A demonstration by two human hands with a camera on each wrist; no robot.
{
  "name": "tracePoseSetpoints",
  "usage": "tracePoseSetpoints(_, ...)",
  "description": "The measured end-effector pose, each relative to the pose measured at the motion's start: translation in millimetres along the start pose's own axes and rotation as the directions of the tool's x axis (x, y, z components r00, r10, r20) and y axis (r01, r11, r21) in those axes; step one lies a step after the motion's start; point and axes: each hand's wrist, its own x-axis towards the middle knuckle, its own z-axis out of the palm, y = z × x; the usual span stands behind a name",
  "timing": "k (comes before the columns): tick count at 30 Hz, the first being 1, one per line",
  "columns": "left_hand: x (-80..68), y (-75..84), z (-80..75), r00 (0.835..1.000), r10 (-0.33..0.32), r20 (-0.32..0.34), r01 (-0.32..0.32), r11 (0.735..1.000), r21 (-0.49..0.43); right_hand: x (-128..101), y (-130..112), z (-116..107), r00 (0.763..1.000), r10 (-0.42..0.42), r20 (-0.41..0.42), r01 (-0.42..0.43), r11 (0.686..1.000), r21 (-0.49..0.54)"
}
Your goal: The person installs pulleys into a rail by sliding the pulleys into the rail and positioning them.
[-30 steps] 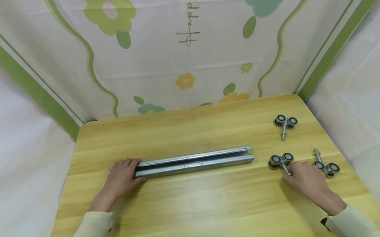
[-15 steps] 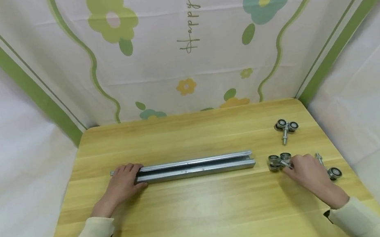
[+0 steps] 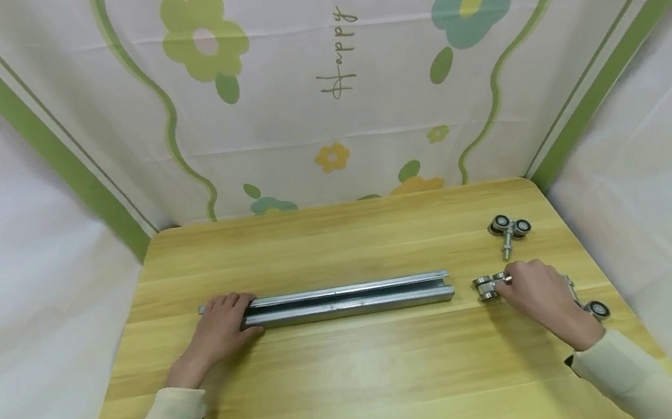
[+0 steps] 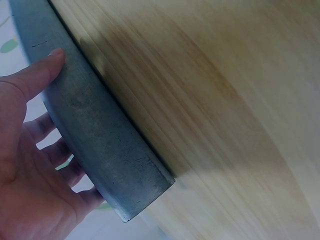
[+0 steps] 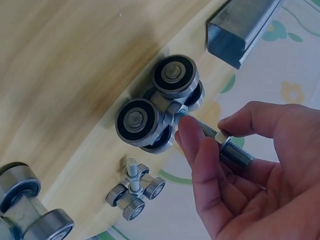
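Note:
A metal channel track [image 3: 351, 307] lies lengthwise on the wooden table, its slot facing up. My left hand [image 3: 218, 331] grips its left end; in the left wrist view the thumb [image 4: 47, 70] lies along the near side wall and the fingers reach over to the far side. My right hand [image 3: 543, 300] pinches the threaded bolt [image 5: 200, 122] of a roller trolley [image 5: 150, 110] between thumb and fingers. This trolley's wheels [image 3: 485, 287] point left, a short gap from the track's open right end [image 5: 232, 37].
Another roller trolley [image 3: 509, 229] lies at the back right of the table [image 3: 351, 390]. A third trolley [image 3: 596, 310] is partly hidden behind my right hand, near the right edge. A flower-printed white cloth [image 3: 286, 100] stands behind the table.
My right hand has turned the held trolley, so its bolt swings from pointing toward me to pointing right and its wheels toward the track. The left hand keeps its place on the track.

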Motion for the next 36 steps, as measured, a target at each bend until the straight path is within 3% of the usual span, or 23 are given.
tracePoseSetpoints(16, -0.6, 1.2, -1.6, 1.0, -0.007, -0.002, 0.007, 1.0, 0.019, 8.1, -0.3, -1.2, 0.996, -0.018, 0.087, 0.014, 0.999, 0.044)
tracePoseSetpoints(29, -2.5, 4.0, -1.9, 1.0, 0.004, -0.013, -0.003, 1.0, 0.01, 8.4, 2.0, 2.8, 0.995, -0.088, 0.047, 0.086, 0.996, 0.033)
tracePoseSetpoints(36, -5.1, 4.7, -1.4, 1.0, -0.022, -0.001, 0.022, 1.0, 0.002, 8.1, 0.3, 3.5, 0.994, -0.106, 0.029, 0.105, 0.994, 0.043)
